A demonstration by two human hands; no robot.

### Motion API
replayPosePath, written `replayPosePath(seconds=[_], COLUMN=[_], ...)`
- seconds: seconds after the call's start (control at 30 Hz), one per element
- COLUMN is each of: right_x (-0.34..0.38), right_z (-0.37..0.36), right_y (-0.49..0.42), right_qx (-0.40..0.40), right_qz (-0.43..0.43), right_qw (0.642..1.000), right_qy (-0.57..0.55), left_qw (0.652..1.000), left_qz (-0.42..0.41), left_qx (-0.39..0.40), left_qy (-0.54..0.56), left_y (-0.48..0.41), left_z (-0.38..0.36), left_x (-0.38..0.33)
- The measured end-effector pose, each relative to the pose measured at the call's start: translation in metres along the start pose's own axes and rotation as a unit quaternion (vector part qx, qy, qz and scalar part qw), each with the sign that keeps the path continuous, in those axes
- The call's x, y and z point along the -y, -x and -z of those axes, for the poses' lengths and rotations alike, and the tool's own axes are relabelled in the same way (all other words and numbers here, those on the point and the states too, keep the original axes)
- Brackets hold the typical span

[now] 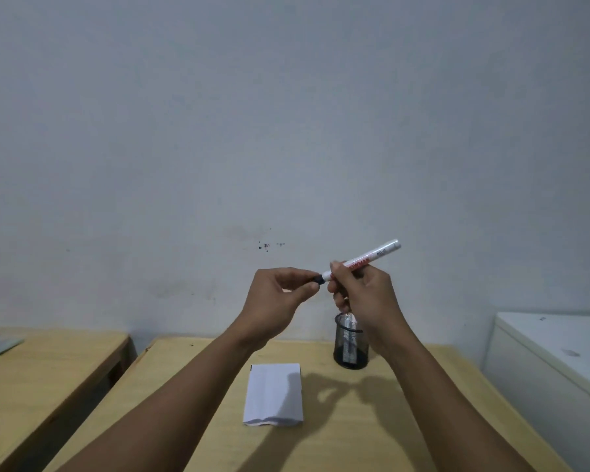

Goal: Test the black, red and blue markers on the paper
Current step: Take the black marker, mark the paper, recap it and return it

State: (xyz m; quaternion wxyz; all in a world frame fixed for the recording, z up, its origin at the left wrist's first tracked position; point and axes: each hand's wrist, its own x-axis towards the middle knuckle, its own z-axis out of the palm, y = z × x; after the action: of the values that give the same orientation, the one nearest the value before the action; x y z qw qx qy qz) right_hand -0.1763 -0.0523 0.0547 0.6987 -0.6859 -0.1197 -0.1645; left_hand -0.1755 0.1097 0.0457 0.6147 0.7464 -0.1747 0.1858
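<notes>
Both hands are raised above the wooden table [321, 447]. My right hand [361, 294] grips the white barrel of a marker [375, 256] that slants up to the right. My left hand [276, 301] pinches the dark cap [317, 278] at the marker's lower left end; cap and barrel look joined or barely apart. Flat on the table below lies a white folded paper [274, 395]. A black mesh pen cup [351, 342] stands behind it to the right and holds more white-barrelled markers [349, 335].
A second wooden table [48, 366] stands to the left across a gap. A white cabinet top [552, 342] is at the right. A pale wall with small dark specks [266, 246] fills the background.
</notes>
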Motion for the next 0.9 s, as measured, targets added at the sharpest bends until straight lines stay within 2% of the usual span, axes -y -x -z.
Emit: replayPosePath(seconds=[0.13, 0.2, 0.27, 0.3, 0.37, 0.43, 0.5, 0.57, 0.67, 0.73, 0.9], right_x=[0.005, 0.001, -0.008, -0.014, -0.030, -0.044, -0.056, -0.070, -0.097, -0.116, -0.156], right_z=[0.017, 0.027, 0.040, 0.045, 0.055, 0.065, 0.074, 0.082, 0.091, 0.094, 0.094], right_y=[-0.009, -0.017, -0.024, -0.025, -0.033, -0.048, -0.065, -0.080, -0.095, -0.100, -0.112], right_qx=[-0.005, -0.052, -0.135, -0.144, -0.091, -0.063, -0.067, -0.075, -0.084, -0.070, -0.037], right_qz=[-0.035, -0.040, 0.031, 0.089, 0.184, 0.208, 0.200, 0.152, 0.080, 0.056, 0.015], right_qw=[0.999, 0.994, 0.972, 0.953, 0.911, 0.899, 0.915, 0.941, 0.962, 0.962, 0.941], right_qy=[0.041, 0.090, 0.189, 0.250, 0.358, 0.381, 0.343, 0.292, 0.249, 0.258, 0.335], left_qw=[0.996, 0.991, 0.983, 0.979, 0.972, 0.968, 0.971, 0.973, 0.935, 0.904, 0.854], left_qz=[-0.047, -0.054, -0.062, -0.071, -0.099, -0.123, -0.128, -0.102, -0.066, -0.048, -0.024], left_qx=[-0.041, -0.067, -0.087, -0.084, -0.055, -0.025, -0.006, 0.020, 0.079, 0.118, 0.198], left_qy=[-0.071, -0.100, -0.150, -0.171, -0.204, -0.218, -0.201, -0.206, -0.340, -0.409, -0.481], left_y=[-0.006, -0.012, -0.023, -0.030, -0.041, -0.051, -0.062, -0.077, -0.102, -0.115, -0.146], left_z=[-0.022, -0.033, -0.043, -0.048, -0.060, -0.071, -0.078, -0.083, -0.097, -0.107, -0.132], left_x=[0.001, 0.001, 0.000, -0.001, -0.001, 0.002, 0.011, 0.023, 0.055, 0.076, 0.116])
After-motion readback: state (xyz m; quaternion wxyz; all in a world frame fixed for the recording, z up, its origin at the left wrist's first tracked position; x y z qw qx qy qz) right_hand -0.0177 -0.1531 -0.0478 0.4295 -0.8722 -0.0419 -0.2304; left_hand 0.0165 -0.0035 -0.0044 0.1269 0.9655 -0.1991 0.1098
